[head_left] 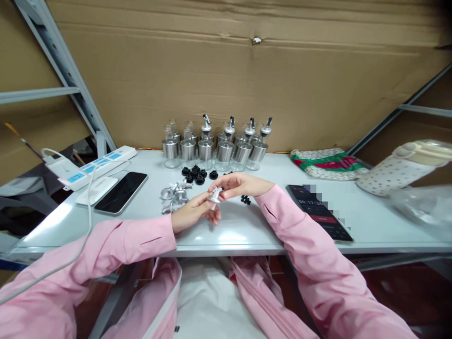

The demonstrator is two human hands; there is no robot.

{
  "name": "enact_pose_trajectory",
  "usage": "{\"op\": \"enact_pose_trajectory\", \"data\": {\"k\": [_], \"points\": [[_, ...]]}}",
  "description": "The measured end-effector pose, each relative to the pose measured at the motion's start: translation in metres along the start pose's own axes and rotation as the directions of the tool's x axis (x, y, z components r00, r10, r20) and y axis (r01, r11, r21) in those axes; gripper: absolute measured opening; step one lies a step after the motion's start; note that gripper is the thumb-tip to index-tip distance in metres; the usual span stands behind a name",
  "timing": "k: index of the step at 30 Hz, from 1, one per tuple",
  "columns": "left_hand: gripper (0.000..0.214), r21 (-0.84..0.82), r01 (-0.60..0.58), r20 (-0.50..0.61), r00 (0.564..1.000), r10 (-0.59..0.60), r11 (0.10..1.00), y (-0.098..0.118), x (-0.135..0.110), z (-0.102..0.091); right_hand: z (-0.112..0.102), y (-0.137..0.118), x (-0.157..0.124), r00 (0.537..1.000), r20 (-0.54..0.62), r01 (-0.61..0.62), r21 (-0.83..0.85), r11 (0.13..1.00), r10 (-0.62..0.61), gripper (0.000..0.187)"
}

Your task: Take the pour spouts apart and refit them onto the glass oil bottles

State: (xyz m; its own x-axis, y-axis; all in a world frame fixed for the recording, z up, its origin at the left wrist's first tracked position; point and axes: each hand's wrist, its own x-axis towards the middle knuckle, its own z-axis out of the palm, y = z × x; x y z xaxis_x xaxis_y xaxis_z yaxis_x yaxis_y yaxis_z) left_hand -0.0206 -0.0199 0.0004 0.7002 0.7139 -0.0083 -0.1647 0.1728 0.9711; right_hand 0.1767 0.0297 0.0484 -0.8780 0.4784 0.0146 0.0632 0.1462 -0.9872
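Observation:
My left hand (193, 213) and my right hand (236, 185) meet over the middle of the white table (247, 226), both in pink sleeves. Between their pinched fingers is a small silver pourer spout (214, 196). Just left of my hands lies a small heap of more silver spouts (174, 195). Black rubber stoppers (196, 174) sit behind them, and a few tiny black pieces (246, 200) lie by my right wrist. Several glass-and-steel oil bottles (215, 149) stand in a row at the back, some topped with pourers.
A phone (121, 191) and a white power strip (92, 168) with a cable lie at the left. A second phone showing a timer (319, 212) lies at the right. A patterned cloth (326, 163), a dotted flask (402, 170) and a clear plastic bag (423, 203) are at the far right. Cardboard lines the wall.

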Motion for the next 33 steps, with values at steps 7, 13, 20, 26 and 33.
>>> {"op": "enact_pose_trajectory", "data": {"k": [7,13,20,26,33], "points": [[0.055,0.0,0.042,-0.014,0.999,-0.042,0.999,0.001,0.001,0.001,0.008,0.006,0.02,0.914,-0.401,0.034,-0.09,0.995,-0.068,0.022],[0.051,0.017,0.055,-0.002,0.999,-0.055,0.998,0.001,0.001,0.001,0.01,0.011,0.035,0.739,-0.665,-0.176,-0.341,0.924,-0.105,0.017],[0.048,0.012,0.054,-0.002,0.999,-0.054,0.998,0.003,0.0,0.002,0.017,0.016,0.04,0.788,-0.605,-0.53,-0.761,0.373,-0.116,0.035],[0.052,0.007,0.055,-0.002,0.999,-0.055,0.998,0.001,0.001,0.002,0.019,0.02,0.043,0.825,-0.561,-0.539,-0.817,0.204,-0.068,0.034],[0.051,0.003,0.051,0.0,0.999,-0.051,0.999,0.0,0.001,-0.001,0.022,0.017,0.041,0.809,-0.583,-0.562,-0.803,0.197,-0.069,0.025]]}}
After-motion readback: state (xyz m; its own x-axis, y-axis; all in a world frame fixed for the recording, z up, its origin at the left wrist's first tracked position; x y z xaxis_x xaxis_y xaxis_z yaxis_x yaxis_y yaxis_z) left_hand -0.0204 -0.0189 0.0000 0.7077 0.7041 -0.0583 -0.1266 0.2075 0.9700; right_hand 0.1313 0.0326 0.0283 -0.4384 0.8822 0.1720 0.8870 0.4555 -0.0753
